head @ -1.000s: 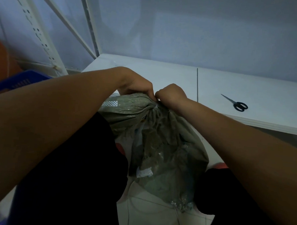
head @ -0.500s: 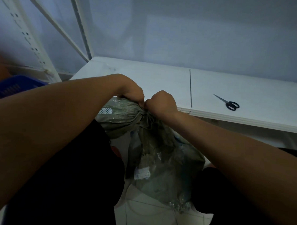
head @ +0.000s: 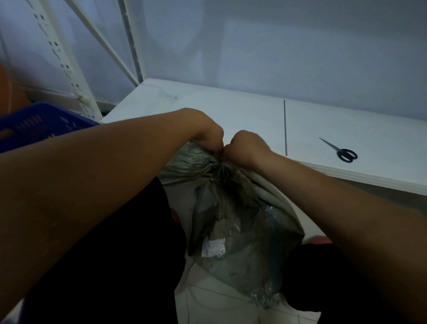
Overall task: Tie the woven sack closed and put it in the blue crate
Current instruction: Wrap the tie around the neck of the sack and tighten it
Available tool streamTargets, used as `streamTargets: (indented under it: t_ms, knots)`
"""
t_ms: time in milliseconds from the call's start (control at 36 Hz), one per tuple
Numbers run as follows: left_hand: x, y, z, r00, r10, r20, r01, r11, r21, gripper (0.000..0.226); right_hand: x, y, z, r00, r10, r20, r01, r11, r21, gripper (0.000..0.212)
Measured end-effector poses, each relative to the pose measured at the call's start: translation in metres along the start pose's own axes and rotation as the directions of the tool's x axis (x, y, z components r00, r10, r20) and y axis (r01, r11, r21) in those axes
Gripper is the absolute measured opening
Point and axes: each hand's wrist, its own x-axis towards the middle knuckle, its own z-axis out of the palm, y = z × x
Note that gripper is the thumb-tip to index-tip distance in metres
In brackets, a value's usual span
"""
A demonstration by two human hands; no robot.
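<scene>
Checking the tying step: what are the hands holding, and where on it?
Both the left hand and right hand grip the woven sack at its bunched neck.

blue crate (head: 35, 127) cut by left edge, sack label (head: 213, 247) print unreadable

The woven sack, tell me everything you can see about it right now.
The woven sack is grey-green, semi-sheer woven plastic, crumpled, with a small white label low on its front. It hangs upright between the person's dark-clad legs over the pale floor, its frayed bottom corner lowest. Its neck is gathered tight, pinched from either side by the left hand and right hand. Whether a knot exists is hidden.
</scene>
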Motion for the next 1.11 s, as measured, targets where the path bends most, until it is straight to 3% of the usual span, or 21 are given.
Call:
streamTargets:
  t_ms: [194,333,389,444,500,722,806,889,1111]
  knots:
    - [0.014,0.004,0.005,0.999,0.001,-0.048,-0.006,0.995,-0.096,0.054,0.011,0.005,-0.020,0.996,0.092,-0.016,-0.091,0.996,0.021,0.026]
    - [0.027,0.012,0.010,0.996,0.078,-0.038,-0.083,0.981,-0.176,0.105,0.012,0.007,-0.025,0.995,0.088,-0.048,-0.085,0.995,0.053,0.021]
    - [0.028,0.013,0.009,0.998,0.060,-0.037,-0.065,0.988,-0.141,0.097,0.012,0.009,-0.028,0.993,0.101,-0.057,-0.096,0.992,0.088,0.023]
    - [0.028,0.012,0.009,0.998,0.040,-0.050,-0.045,0.993,-0.107,0.068,0.012,0.011,-0.032,0.991,0.114,-0.065,-0.104,0.984,0.146,0.022]
    - [0.029,0.009,0.009,0.994,0.059,-0.093,-0.067,0.994,-0.091,0.056,0.012,0.013,-0.038,0.989,0.127,-0.077,-0.108,0.970,0.218,0.020]
    - [0.037,0.007,0.009,0.980,0.071,-0.184,-0.107,0.975,-0.196,0.057,0.020,0.020,-0.052,0.947,0.209,-0.245,-0.058,0.858,0.511,0.013]
    - [0.038,0.012,0.007,0.974,0.058,-0.220,-0.101,0.976,-0.193,0.060,0.021,0.021,-0.055,0.927,0.230,-0.296,-0.038,0.844,0.535,0.004]
    - [0.038,0.014,0.005,0.963,0.027,-0.268,-0.088,0.973,-0.215,0.056,0.025,0.025,-0.053,0.918,0.247,-0.310,-0.048,0.846,0.531,0.012]
    - [0.047,0.022,-0.001,0.947,-0.015,-0.320,-0.064,0.969,-0.238,0.052,0.033,0.042,-0.045,0.936,0.238,-0.259,-0.079,0.861,0.503,0.013]
